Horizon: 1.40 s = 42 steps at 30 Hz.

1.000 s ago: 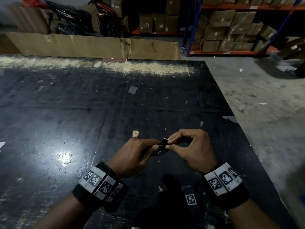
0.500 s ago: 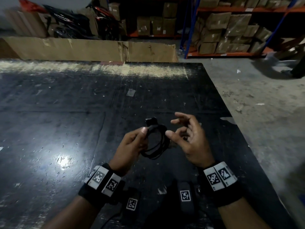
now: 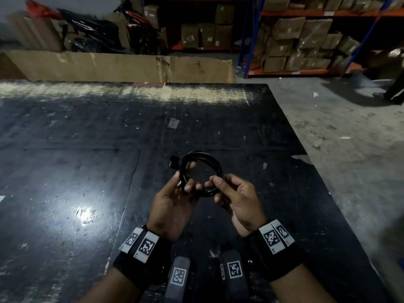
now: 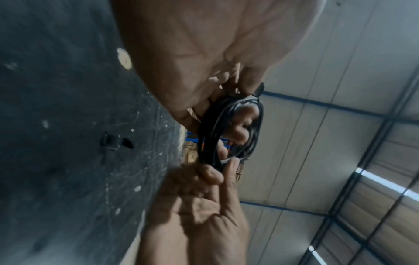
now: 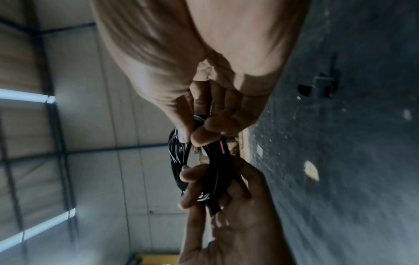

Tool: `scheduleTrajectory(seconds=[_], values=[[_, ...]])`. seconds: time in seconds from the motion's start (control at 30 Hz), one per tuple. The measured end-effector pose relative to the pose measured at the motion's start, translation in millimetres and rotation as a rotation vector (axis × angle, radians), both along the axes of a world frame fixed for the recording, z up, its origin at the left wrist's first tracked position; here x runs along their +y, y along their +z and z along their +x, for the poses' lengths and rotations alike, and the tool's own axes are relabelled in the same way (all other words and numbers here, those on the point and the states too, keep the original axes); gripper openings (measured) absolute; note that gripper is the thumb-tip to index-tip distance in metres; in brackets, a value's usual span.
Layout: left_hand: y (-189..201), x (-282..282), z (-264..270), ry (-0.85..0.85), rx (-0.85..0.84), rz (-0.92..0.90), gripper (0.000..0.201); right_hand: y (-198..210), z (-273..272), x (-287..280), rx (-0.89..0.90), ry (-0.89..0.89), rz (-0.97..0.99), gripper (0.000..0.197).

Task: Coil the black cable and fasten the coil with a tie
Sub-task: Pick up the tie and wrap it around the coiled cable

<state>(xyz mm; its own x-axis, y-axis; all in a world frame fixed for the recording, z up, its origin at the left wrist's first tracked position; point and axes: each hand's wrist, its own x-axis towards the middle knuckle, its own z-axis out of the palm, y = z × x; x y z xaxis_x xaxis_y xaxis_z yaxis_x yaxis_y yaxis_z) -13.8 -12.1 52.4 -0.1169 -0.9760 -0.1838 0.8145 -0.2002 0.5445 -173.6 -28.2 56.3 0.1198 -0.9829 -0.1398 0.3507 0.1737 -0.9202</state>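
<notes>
I hold the black cable, wound into a round coil, in the air above the dark scuffed table, between both hands. My left hand grips the coil at its 9 o'clock side, fingers curled round the bundled strands with fingertips showing through the ring. My right hand pinches the coil at about 5 o'clock between thumb and forefinger, the other fingers loosely bent behind. A short black tab, the tie, sticks out from the coil at about 10 o'clock, just above my left fingers; I cannot tell whether it is fully closed. In the left wrist view two small metal plug tips poke out beside my right fingers. Both wrists carry black bands with square black-and-white coded markers; no readable words there. At 12 o'clock stands a cardboard wall; at 1 o'clock, shelves of brown boxes with white labels too small to read.
</notes>
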Motion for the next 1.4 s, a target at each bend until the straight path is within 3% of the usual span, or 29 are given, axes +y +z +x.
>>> scheduleTrajectory(seconds=[0.07,0.13,0.23,0.3,0.33,0.43,0.53,0.63,0.73,0.8,0.9,1.0,1.07,1.23,1.4], values=[[-4.4,2.1,6.1,0.028,-0.086,0.038,0.033,1.0,-6.8,-3.1,0.182,0.000,-0.093,0.013],[-11.7,0.3,17.6,0.117,-0.275,0.049,0.030,0.7,-18.6,-7.8,0.388,0.053,-0.188,0.011],[-16.9,-2.8,39.8,0.205,-0.803,-0.122,0.032,-2.1,-31.8,-10.0,0.707,0.247,-0.297,0.010],[-17.1,-2.8,47.8,0.061,-1.122,-0.349,0.040,-4.7,-32.2,-7.3,0.930,0.382,-0.338,0.009],[-15.6,-1.9,46.8,-0.081,-1.186,-0.412,0.040,-5.6,-30.2,-4.9,0.994,0.449,-0.347,0.008],[-19.5,0.0,37.5,-0.477,-1.355,-0.457,0.030,-7.1,-19.5,1.9,1.035,0.589,-0.376,0.005],[-22.2,-0.6,31.3,-0.657,-1.541,-0.470,0.034,-9.8,-15.4,1.7,1.016,0.562,-0.352,0.007],[-24.0,-1.1,29.0,-0.657,-1.523,-0.408,0.041,-16.4,-13.2,2.2,0.902,0.526,-0.238,0.020],[-29.6,-3.2,32.8,-0.584,-1.609,-0.380,0.045,-28.0,-18.7,-6.8,0.676,0.356,-0.043,0.032],[-37.0,-3.9,38.8,-0.454,-1.554,-0.309,0.047,-39.6,-30.1,-25.7,0.740,0.179,-0.056,0.021],[-44.3,-5.9,44.8,-0.227,-1.337,-0.167,0.039,-57.8,-46.7,-57.1,1.044,-0.023,-0.075,0.014],[-43.8,-10.2,40.4,-0.130,-1.013,-0.054,0.043,-78.8,-41.5,-76.2,1.133,0.008,0.063,0.026],[-41.7,-12.3,35.2,-0.090,-0.907,-0.017,0.036,-93.0,-31.3,-82.7,1.139,0.018,0.131,0.031],[-43.3,-15.6,30.1,-0.032,-0.887,-0.018,0.037,-108.1,-16.1,-85.5,1.124,-0.076,0.007,0.020],[-44.5,-19.9,26.4,0.023,-0.874,-0.048,0.023,-98.7,-20.2,-79.7,1.115,-0.090,-0.201,0.017]])
